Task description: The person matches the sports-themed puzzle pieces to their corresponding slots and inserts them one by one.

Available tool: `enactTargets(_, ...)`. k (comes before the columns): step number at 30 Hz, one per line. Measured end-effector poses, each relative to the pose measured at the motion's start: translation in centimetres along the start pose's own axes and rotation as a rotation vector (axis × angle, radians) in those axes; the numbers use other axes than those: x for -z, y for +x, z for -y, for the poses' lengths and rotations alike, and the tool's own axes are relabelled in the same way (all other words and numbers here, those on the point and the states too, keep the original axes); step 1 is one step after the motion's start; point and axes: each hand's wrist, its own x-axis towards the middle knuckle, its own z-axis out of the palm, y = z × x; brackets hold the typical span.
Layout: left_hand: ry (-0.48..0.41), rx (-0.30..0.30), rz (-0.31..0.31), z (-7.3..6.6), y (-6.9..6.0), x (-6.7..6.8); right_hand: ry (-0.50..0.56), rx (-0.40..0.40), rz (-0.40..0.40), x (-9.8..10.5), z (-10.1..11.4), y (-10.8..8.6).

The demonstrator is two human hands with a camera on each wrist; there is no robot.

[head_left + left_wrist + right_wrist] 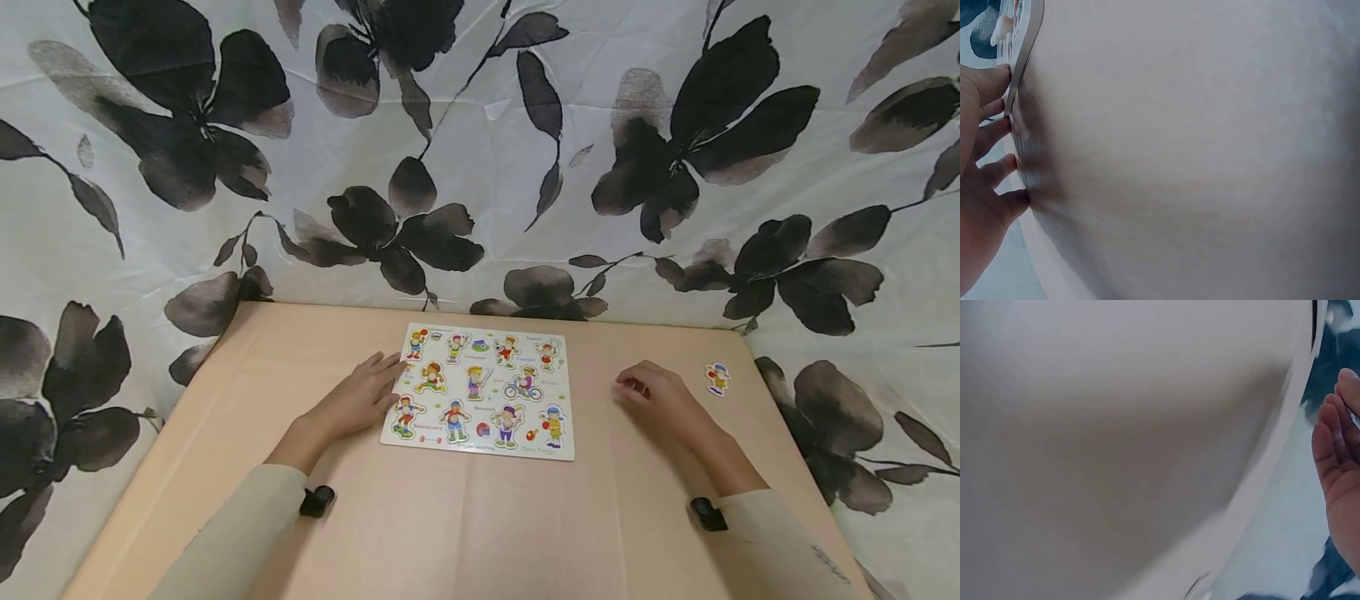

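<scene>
A white puzzle board (442, 417) with several colourful figures of children at sports lies on the table. My left hand (360, 393) touches its left edge, fingers spread and mostly straight; in the left wrist view those fingertips (1004, 165) rest on the table beside the board's edge. My right hand (656, 398) hovers over the table right of the board, fingers loosely curled. I see nothing held in it, though the right wrist view cuts off part of the hand. Further right, a loose puzzle piece (717, 379), a small figure in yellow and blue, lies on the table.
The light wooden-coloured table (525, 533) has its far edge just behind the board. Floral black-and-white cloth (510, 167) hangs behind and spreads on both sides. A dark device sits at each wrist, by the sleeve cuffs.
</scene>
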Motion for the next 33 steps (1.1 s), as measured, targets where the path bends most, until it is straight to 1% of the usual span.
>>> enactTargets(3,0.002,-0.009,-0.003,0.0,0.1,0.0,-0.014,-0.043,-0.020,0.6,-1.5,-0.7)
enactTargets(6,-0.004,-0.002,0.001,0.1,0.2,0.0,-0.020,-0.089,-0.041,1.2,-3.0,-1.2)
enactTargets(13,-0.007,-0.001,0.006,-0.1,0.2,0.2,-0.037,-0.204,-0.120,3.3,-6.0,-2.5)
enactTargets(21,0.009,-0.011,-0.016,-0.2,0.0,0.0,-0.064,-0.390,-0.128,5.1,-8.9,-3.6)
enactTargets(25,0.011,-0.013,-0.018,-0.2,0.1,0.0,-0.087,-0.434,-0.132,5.6,-10.1,-3.8)
enactTargets(29,0.005,0.003,-0.003,-0.1,0.1,-0.1,-0.105,-0.451,-0.114,5.7,-11.0,-3.8)
enactTargets(33,0.011,-0.004,-0.007,-0.1,0.1,-0.2,-0.119,-0.465,-0.086,5.5,-11.6,-3.7)
